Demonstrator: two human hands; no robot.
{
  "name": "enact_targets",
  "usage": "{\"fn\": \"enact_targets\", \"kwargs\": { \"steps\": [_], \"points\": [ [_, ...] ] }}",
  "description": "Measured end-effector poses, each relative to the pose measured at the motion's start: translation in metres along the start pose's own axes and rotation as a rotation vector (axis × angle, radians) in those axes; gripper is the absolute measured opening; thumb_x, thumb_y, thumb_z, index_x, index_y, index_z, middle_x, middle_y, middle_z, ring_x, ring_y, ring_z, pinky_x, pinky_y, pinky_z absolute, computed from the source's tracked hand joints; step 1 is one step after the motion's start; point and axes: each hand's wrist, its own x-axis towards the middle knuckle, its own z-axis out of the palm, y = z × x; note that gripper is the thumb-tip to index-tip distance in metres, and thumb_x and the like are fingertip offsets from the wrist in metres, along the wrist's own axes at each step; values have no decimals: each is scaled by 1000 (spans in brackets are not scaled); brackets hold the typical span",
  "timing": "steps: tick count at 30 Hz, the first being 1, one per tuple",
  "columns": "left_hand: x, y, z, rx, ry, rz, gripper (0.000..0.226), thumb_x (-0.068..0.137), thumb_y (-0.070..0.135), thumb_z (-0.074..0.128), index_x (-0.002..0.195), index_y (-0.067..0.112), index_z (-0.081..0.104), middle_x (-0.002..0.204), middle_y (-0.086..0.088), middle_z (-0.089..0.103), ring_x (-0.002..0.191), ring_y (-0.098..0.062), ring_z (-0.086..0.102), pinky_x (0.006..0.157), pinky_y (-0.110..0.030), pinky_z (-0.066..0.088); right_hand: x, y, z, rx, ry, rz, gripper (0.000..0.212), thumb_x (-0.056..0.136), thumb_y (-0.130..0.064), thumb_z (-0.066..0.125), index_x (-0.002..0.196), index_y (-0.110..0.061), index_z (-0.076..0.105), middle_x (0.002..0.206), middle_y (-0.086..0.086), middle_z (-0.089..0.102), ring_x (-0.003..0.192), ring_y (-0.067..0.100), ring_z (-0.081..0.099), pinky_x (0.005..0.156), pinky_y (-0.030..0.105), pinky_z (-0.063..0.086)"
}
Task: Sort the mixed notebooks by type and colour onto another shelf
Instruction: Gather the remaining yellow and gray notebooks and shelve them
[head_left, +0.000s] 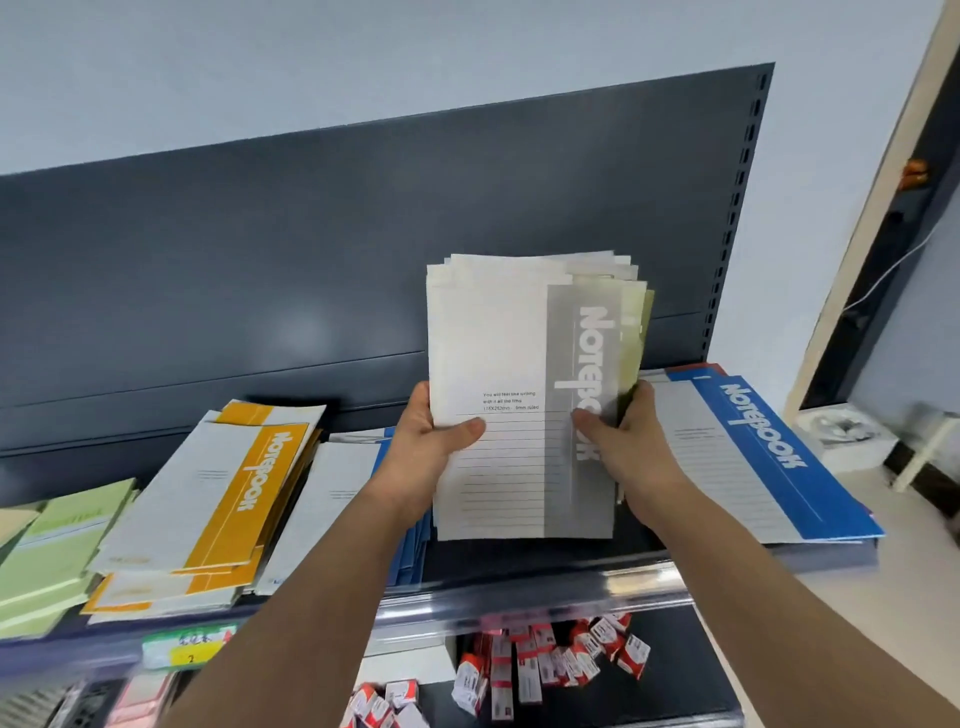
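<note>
Left hand (434, 434) grips the grey notebook stack (493, 338) by its left edge, upright above the shelf (519, 597), between orange pile (249, 483) and blue pile (753, 457); right hand (626, 439) pinches the right edge; best to square the fanned edges, then lay it flat by itself.

Both hands hold a stack of grey-banded notebooks (524, 395) upright above the shelf (519, 587). The left hand (431, 431) grips the stack's left edge; the right hand (623, 436) pinches its right edge. Orange-banded notebooks (218, 493) lie left on the shelf, green ones (57, 551) further left, blue-banded notebooks (753, 457) right. Small red-and-white boxes (545, 660) lie on the shelf below.
</note>
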Motion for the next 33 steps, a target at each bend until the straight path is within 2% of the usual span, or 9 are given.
{"fn": "enact_targets", "kwargs": {
  "steps": [4, 8, 11, 15, 19, 22, 26, 30, 33],
  "points": [
    [1, 0, -1, 44, -52, 59, 50, 90, 0, 62, 133, 22, 47, 119, 7, 69, 108, -11, 65, 90, -24, 52, -3, -6, -3, 26, -12, -112, 43, 90, -5, 62, 116, -26, 35, 104, -16, 57, 97, 1, 56, 78, 19, 45],
    [0, -15, -2, 43, -12, 53, 54, 85, 9, 70, 132, 21, 48, 118, 7, 69, 113, -16, 63, 100, -37, 48, -13, 5, -9, -59, -123, -93, 53, 87, -11, 67, 124, -31, 34, 116, -17, 55, 108, 1, 52, 90, 24, 44],
    [-1, -22, 2, 51, 23, 66, 57, 81, 15, 76, 130, 20, 47, 120, 5, 67, 114, -18, 61, 104, -43, 45, -20, 8, -5, -77, -202, -104, 62, 89, -11, 65, 131, -38, 28, 122, -22, 50, 110, -8, 47, 90, 17, 41],
    [1, -27, 7, 66, 61, 63, 54, 84, 12, 72, 130, 21, 46, 122, 4, 65, 116, -20, 59, 105, -48, 43, -24, 6, -1, -158, -172, -119, 60, 95, -15, 56, 136, -42, 22, 120, -28, 46, 113, -2, 43, 101, 29, 36],
    [1, -29, 6, 70, 75, 56, 49, 88, 9, 68, 131, 19, 47, 124, 3, 65, 117, -22, 58, 105, -48, 43, -28, 4, -2, -236, -126, -103, 57, 98, -12, 50, 141, -36, 21, 124, -22, 42, 117, 2, 35, 107, 40, 33],
    [4, -25, 6, 64, 97, 73, 49, 87, 8, 69, 131, 17, 49, 125, 1, 65, 117, -23, 59, 104, -49, 44, -26, -2, -1, -201, -93, -108, 55, 97, -9, 51, 141, -32, 27, 125, -19, 46, 120, 6, 42, 106, 37, 35],
    [14, -18, 7, 51, 158, 12, 48, 86, 12, 71, 129, 12, 50, 122, -1, 66, 112, -23, 62, 100, -47, 48, -11, -16, 1, -291, -107, -124, 56, 99, -10, 49, 147, -27, 26, 142, -9, 45, 132, 14, 40, 107, 34, 35],
    [24, -24, 13, 206, 263, -133, 47, 84, 20, 74, 124, 8, 53, 119, -4, 65, 104, -23, 63, 90, -41, 52, 11, -1, 9, -506, -82, -5, 42, 99, -16, 48, 140, -14, 37, 136, 4, 52, 126, 26, 49, 98, 35, 40],
    [23, -32, 21, 420, 286, -199, 49, 85, 22, 72, 123, 4, 47, 117, -9, 59, 101, -23, 58, 80, -34, 48, 21, 17, 13, -672, -92, 113, 40, 98, -18, 48, 135, -7, 38, 126, 13, 57, 113, 30, 56, 85, 35, 44]
  ]
}}
